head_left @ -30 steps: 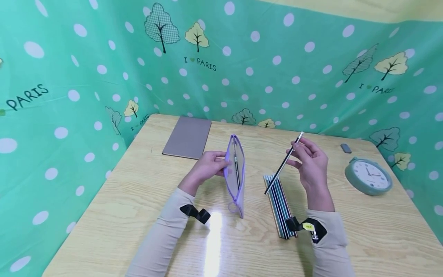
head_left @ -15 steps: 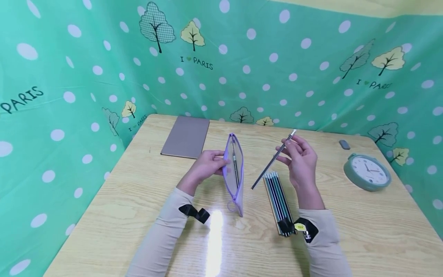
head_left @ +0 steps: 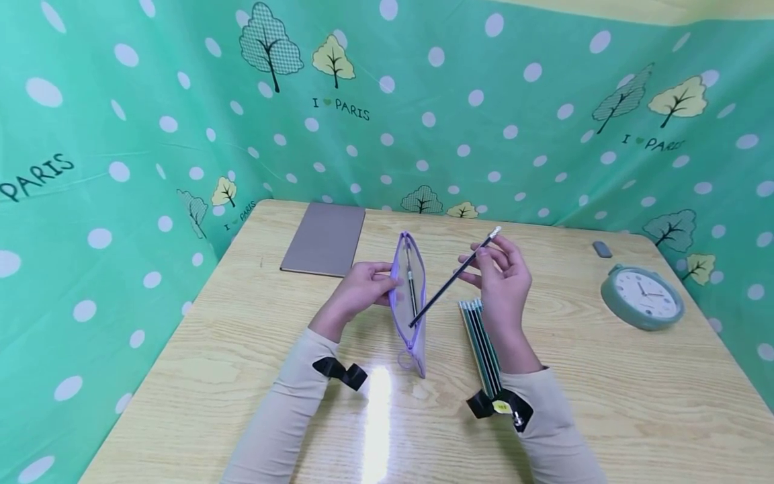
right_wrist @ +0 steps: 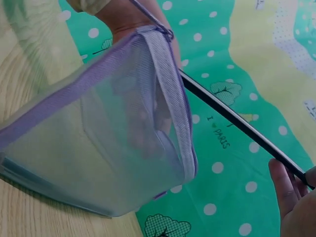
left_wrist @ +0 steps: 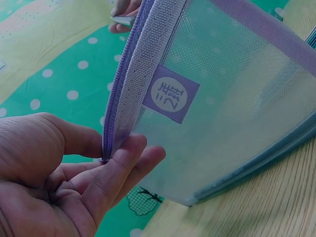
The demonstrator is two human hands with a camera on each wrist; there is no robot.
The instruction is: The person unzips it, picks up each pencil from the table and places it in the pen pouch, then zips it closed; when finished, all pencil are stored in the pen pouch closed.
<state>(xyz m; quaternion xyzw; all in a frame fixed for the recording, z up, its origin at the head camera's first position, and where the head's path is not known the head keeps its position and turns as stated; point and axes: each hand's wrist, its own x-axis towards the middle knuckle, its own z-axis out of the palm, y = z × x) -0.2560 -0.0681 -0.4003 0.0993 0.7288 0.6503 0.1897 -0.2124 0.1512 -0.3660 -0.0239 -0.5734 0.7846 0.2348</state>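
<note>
My left hand (head_left: 363, 292) pinches the rim of a translucent mesh pencil pouch (head_left: 421, 356) with a purple zipper, held upright with its mouth open. Inside lies a dark pencil (head_left: 413, 296). My right hand (head_left: 506, 286) pinches a dark pencil (head_left: 444, 287) near its white eraser end. That pencil slants down to the left, and its lower tip is over the pouch's mouth. A row of several pencils (head_left: 482, 339) lies on the table, partly hidden by the right forearm and wrist camera. In the left wrist view, a purple label (left_wrist: 172, 94) shows on the pouch.
A brown notebook (head_left: 323, 238) lies at the back left of the wooden table (head_left: 242, 376). On the right are a round green clock (head_left: 643, 298) and a small grey eraser (head_left: 602, 249). A green dotted curtain (head_left: 447, 101) hangs behind.
My right hand has moved left with the pencil, from above the row of pencils to the pouch's mouth. My left hand and the pouch have stayed nearly still.
</note>
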